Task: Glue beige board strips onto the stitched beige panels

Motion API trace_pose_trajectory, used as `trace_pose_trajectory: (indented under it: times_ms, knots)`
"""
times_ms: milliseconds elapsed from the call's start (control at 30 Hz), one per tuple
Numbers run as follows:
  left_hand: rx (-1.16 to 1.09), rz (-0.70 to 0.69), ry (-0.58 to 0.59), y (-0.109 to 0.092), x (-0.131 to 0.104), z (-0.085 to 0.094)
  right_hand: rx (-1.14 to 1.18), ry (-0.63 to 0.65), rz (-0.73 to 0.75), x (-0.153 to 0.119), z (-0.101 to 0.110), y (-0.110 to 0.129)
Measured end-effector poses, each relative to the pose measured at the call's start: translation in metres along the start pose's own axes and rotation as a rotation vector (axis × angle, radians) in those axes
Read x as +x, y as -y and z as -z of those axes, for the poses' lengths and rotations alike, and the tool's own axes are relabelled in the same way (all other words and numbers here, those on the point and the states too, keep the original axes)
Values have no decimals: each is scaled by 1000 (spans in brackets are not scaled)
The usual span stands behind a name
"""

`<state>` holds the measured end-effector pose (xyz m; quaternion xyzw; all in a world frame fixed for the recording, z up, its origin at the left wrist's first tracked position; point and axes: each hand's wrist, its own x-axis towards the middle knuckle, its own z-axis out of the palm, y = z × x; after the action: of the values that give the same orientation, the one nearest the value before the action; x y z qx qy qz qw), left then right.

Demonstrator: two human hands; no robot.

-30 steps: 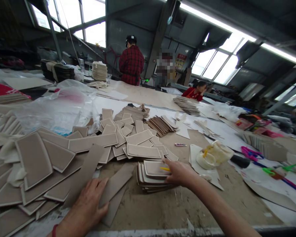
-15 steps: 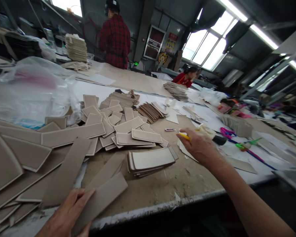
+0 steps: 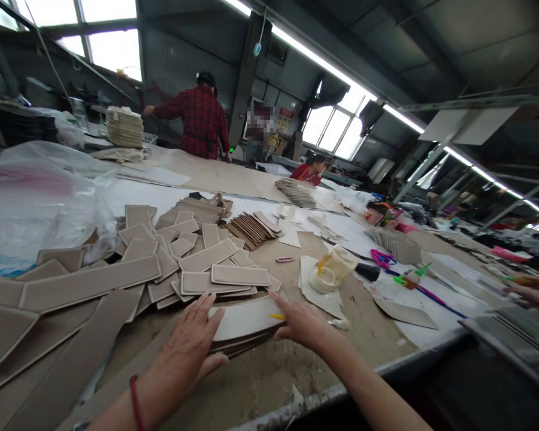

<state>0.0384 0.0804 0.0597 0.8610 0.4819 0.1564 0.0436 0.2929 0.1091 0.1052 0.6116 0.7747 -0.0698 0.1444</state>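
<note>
my left hand (image 3: 193,342) lies flat, fingers spread, on the near end of a small stack of pieces (image 3: 245,326) on the desk (image 3: 269,377). my right hand (image 3: 302,322) rests on the stack's other end, with a thin yellow tool (image 3: 277,316) at its fingers; i cannot tell how tightly it is held. the stack sits between my hands. beyond my left hand spreads a heap of loose tan pieces (image 3: 197,257). beyond my right hand stands a cream-coloured container (image 3: 332,270) on a paper scrap.
</note>
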Motion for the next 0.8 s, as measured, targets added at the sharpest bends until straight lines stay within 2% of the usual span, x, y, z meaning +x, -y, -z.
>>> trace_pose_trajectory:
  times_ms: [100, 167, 333, 500, 800]
  knots:
    - [-4, 124, 184, -13, 25, 6, -16, 50, 33, 12, 7, 2]
    - [-7, 153, 219, -15, 29, 5, -25, 63, 57, 19, 13, 6]
    - [-28, 111, 125, -3, 21, -13, -52, 77, 88, 25, 23, 12]
    - [-62, 47, 1, 9, 18, -30, -67, 65, 97, 14, 27, 13]
    - [-67, 31, 28, 5, 19, -18, -53, -10, 60, -10, 27, 18]
